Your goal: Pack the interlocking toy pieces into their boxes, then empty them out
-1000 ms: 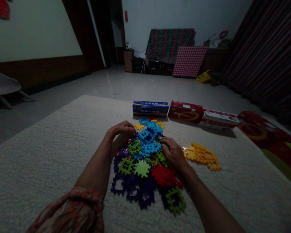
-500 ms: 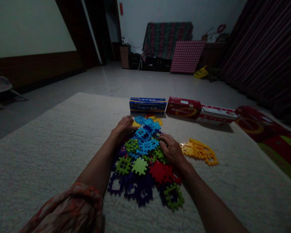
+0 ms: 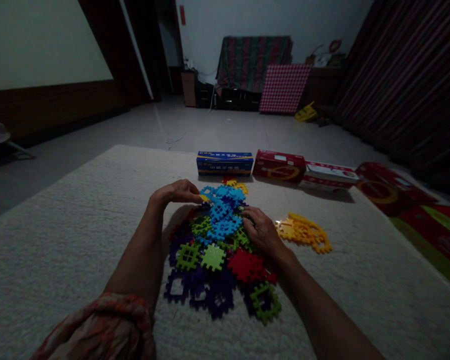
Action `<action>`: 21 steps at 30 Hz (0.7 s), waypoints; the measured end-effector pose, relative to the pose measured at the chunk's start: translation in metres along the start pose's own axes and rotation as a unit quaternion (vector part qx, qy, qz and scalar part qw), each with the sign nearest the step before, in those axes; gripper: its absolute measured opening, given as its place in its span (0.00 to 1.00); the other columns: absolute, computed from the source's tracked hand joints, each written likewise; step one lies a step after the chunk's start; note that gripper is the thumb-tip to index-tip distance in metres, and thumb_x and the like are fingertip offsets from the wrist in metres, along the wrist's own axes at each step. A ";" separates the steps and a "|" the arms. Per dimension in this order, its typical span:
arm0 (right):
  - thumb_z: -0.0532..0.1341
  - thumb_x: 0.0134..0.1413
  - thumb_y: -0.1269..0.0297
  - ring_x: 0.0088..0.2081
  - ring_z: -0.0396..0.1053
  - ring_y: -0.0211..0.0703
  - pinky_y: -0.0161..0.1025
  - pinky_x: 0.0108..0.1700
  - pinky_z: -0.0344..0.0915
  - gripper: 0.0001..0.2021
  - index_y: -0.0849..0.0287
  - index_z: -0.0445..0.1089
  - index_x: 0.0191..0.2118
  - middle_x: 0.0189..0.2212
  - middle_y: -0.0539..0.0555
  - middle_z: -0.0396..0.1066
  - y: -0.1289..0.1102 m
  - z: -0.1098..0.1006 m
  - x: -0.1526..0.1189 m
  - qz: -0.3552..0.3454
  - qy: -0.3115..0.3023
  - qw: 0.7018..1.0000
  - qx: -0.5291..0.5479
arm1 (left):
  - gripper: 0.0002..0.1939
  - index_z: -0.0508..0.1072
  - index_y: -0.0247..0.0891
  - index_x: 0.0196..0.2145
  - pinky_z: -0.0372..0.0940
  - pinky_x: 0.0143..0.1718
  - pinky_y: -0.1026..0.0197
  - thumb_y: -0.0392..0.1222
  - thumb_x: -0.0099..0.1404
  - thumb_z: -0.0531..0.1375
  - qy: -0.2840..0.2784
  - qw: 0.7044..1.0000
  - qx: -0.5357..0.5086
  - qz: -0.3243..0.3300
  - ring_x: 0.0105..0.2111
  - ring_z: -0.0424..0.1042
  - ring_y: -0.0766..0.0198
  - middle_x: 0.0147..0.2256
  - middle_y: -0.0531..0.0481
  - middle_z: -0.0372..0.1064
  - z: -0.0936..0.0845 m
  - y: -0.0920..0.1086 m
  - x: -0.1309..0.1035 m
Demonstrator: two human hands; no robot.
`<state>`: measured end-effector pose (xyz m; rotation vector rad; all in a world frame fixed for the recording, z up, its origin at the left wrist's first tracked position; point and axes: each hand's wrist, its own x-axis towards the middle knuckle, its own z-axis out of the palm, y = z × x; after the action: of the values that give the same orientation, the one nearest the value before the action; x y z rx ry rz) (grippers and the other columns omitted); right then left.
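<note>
Toothed plastic tiles lie in a heap on a pale mat [image 3: 78, 215]: blue tiles [image 3: 225, 227] at the top, a light green tile [image 3: 213, 257], a red tile [image 3: 243, 265] and dark purple tiles [image 3: 220, 298] nearer me. My left hand [image 3: 180, 191] pinches a yellow tile [image 3: 204, 198] at the heap's upper left edge. On the heap's right side rests my right hand [image 3: 261, 229], its fingers slightly bent and apart on the green and purple tiles. Orange-yellow tiles [image 3: 303, 232] form a separate pile to the right.
A blue box [image 3: 225, 164], a red box [image 3: 278, 166] and a white-and-red box [image 3: 329, 176] stand in a row behind the heap. More red and green boxes [image 3: 427, 220] lie along the mat's right edge. Tiled floor extends beyond the mat.
My left hand has shifted left and lifted slightly off the heap's edge, with the yellow tile at its fingertips. My right hand stays nearly in place. The view has shifted a little.
</note>
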<state>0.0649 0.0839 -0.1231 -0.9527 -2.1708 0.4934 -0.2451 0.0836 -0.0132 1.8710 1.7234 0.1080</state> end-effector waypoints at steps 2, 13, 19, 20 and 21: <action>0.54 0.64 0.64 0.54 0.74 0.53 0.52 0.58 0.70 0.13 0.58 0.75 0.44 0.49 0.64 0.77 0.000 0.000 0.000 -0.003 0.002 1.000 -0.002 | 0.18 0.78 0.37 0.38 0.56 0.33 0.61 0.51 0.55 0.61 -0.003 1.000 0.000 0.023 0.31 0.66 0.62 0.31 0.51 0.73 -0.001 0.002 -0.001; 0.54 0.67 0.64 0.62 0.65 0.58 0.61 0.61 0.60 0.16 0.58 0.71 0.56 0.59 0.64 0.72 -0.035 -0.006 0.002 -0.070 -0.010 0.997 -0.039 | 0.25 0.77 0.34 0.47 0.61 0.33 0.61 0.51 0.55 0.64 -0.051 0.985 -0.087 0.142 0.32 0.68 0.62 0.34 0.49 0.73 0.004 0.026 -0.004; 0.55 0.67 0.65 0.61 0.67 0.59 0.65 0.62 0.58 0.14 0.55 0.72 0.53 0.55 0.60 0.76 -0.043 -0.007 0.001 -0.093 -0.023 0.995 -0.024 | 0.24 0.77 0.33 0.47 0.59 0.30 0.62 0.51 0.57 0.64 -0.044 0.980 -0.088 0.171 0.30 0.66 0.64 0.32 0.50 0.71 0.010 0.029 0.003; 0.56 0.66 0.65 0.59 0.68 0.57 0.62 0.60 0.61 0.13 0.56 0.72 0.53 0.54 0.61 0.76 -0.043 -0.008 0.002 -0.096 0.011 0.995 -0.019 | 0.23 0.77 0.33 0.47 0.58 0.30 0.62 0.51 0.58 0.64 -0.043 0.979 -0.087 0.178 0.30 0.66 0.64 0.32 0.50 0.71 0.010 0.031 0.003; 0.57 0.65 0.65 0.58 0.70 0.56 0.59 0.59 0.64 0.13 0.57 0.71 0.53 0.54 0.62 0.76 -0.042 -0.009 0.004 -0.098 0.045 0.994 -0.014 | 0.23 0.77 0.33 0.47 0.58 0.29 0.63 0.52 0.59 0.63 -0.045 0.978 -0.087 0.186 0.30 0.65 0.65 0.31 0.51 0.70 0.011 0.033 0.004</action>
<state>0.0496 0.0597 -0.0910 -0.7517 -2.1651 0.3206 -0.2107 0.0833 -0.0087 2.0097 1.2452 0.3043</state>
